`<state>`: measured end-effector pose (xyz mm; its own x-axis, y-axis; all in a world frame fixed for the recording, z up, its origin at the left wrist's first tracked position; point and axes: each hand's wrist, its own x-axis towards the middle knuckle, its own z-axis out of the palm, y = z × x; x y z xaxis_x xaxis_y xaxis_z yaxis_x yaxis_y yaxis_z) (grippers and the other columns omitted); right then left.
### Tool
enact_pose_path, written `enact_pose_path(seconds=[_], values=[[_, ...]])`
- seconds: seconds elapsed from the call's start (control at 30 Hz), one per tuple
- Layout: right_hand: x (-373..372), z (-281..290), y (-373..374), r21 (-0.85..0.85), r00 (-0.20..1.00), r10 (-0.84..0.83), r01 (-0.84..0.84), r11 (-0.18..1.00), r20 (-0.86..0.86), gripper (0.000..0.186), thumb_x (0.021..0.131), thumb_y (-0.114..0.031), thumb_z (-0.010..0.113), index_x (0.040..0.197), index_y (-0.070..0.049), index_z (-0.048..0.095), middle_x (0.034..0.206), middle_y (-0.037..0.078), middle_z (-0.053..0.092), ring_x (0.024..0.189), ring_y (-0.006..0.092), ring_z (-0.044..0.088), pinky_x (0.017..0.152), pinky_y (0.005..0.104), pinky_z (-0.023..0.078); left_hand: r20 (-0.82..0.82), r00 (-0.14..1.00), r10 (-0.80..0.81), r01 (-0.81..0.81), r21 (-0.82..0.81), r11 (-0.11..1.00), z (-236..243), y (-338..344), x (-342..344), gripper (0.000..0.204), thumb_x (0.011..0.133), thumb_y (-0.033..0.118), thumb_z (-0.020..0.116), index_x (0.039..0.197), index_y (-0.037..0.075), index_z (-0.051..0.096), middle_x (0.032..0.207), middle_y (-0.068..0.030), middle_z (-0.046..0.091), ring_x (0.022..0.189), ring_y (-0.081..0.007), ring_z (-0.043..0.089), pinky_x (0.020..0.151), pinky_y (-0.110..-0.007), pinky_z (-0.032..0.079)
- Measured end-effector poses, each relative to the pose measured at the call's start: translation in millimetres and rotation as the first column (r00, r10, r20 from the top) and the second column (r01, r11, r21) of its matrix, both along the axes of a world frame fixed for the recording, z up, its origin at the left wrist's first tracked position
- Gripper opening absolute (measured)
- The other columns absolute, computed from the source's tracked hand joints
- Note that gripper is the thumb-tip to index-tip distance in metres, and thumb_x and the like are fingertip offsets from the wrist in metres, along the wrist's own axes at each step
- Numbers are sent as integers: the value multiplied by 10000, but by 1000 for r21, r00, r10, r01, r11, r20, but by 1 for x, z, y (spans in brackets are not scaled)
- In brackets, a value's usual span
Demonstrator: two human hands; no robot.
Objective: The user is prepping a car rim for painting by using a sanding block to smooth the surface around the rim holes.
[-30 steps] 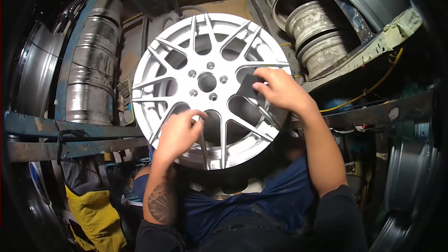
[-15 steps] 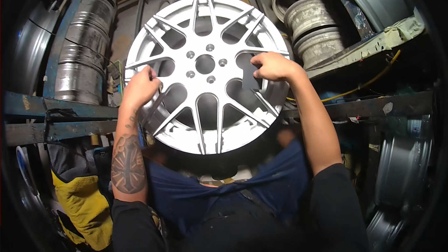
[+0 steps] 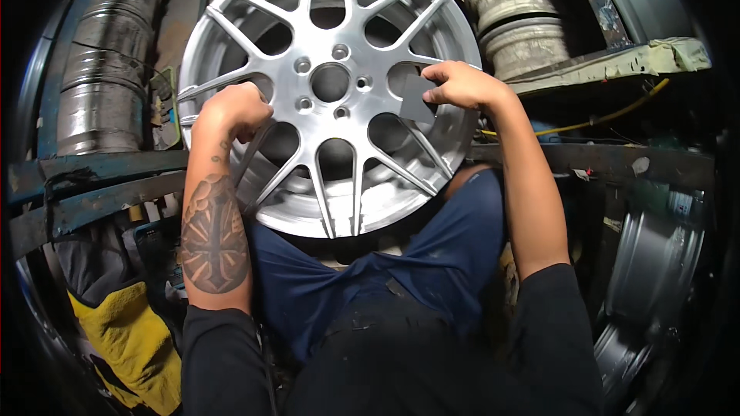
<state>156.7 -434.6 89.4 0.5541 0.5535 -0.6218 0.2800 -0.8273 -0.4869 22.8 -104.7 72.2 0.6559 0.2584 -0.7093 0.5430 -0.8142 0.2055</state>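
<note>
A large silver alloy wheel point(image 3: 331, 142) with several split spokes lies in front of me, its near edge just above my lap. My left hand point(image 3: 237, 110) is closed at a spoke on the wheel's left side, its fingertips partly hidden behind the knuckles. On the right side of the wheel, my right hand point(image 3: 466, 86) pinches a dark grey sheet of sandpaper point(image 3: 417, 100) between thumb and fingers. The sheet hangs over an opening between the spokes, against the spoke beside it.
Stacked metal rims point(image 3: 108, 69) stand at the left, with more worn rims point(image 3: 520, 23) at the back right. Blue metal beams point(image 3: 100, 169) run across the left. A yellow and grey cloth point(image 3: 127, 331) hangs below. A yellow hose point(image 3: 617, 113) curves at right, and dark rims point(image 3: 655, 262) stand lower right.
The view has shifted, so the wheel sits higher and slightly left. My left hand has turned knuckles-up and curled at the spoke. My right hand still pinches the sandpaper, now tilted.
</note>
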Motion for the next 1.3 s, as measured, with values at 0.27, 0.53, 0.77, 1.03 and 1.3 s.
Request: enact_pose_path(seconds=[0.27,0.53,0.77,1.03,1.3], values=[[-12,-9,-10,68,997,-45,49,997,-60,158,887,-111,692,998,-6,653,862,31,661,826,104,555,784,290,451,21,984,-175,172,102,980,-2,-8,1,266,815,194,561,909,14,733,651,-155,677,544,-231,677,588,-358,547],[-15,-7,-8,60,996,-93,93,994,-12,138,860,-83,703,956,4,657,799,27,638,779,93,534,731,294,446,114,970,-212,202,96,975,2,-6,-8,260,812,205,573,899,24,738,660,-150,692,586,-259,695,652,-379,561],[-6,-17,-2,-20,988,-94,92,996,-126,260,869,-173,717,1051,0,648,892,101,673,799,189,558,767,335,463,129,962,-239,225,117,967,-2,-14,1,252,812,191,564,845,4,730,607,-147,667,548,-252,678,622,-370,556],[-18,-6,24,189,997,71,-63,980,-38,287,880,-190,696,1094,-5,650,888,153,686,787,249,608,764,382,485,167,975,-144,153,-43,987,-2,-8,-9,267,816,179,589,878,-49,712,648,-173,674,523,-256,666,584,-387,545],[-62,29,60,513,916,-169,-46,857,364,193,886,-134,684,1008,5,631,803,224,667,737,399,663,675,422,520,200,947,-252,220,167,961,9,-18,-1,258,759,190,594,679,-33,696,580,-184,648,593,-304,695,672,-390,566]])
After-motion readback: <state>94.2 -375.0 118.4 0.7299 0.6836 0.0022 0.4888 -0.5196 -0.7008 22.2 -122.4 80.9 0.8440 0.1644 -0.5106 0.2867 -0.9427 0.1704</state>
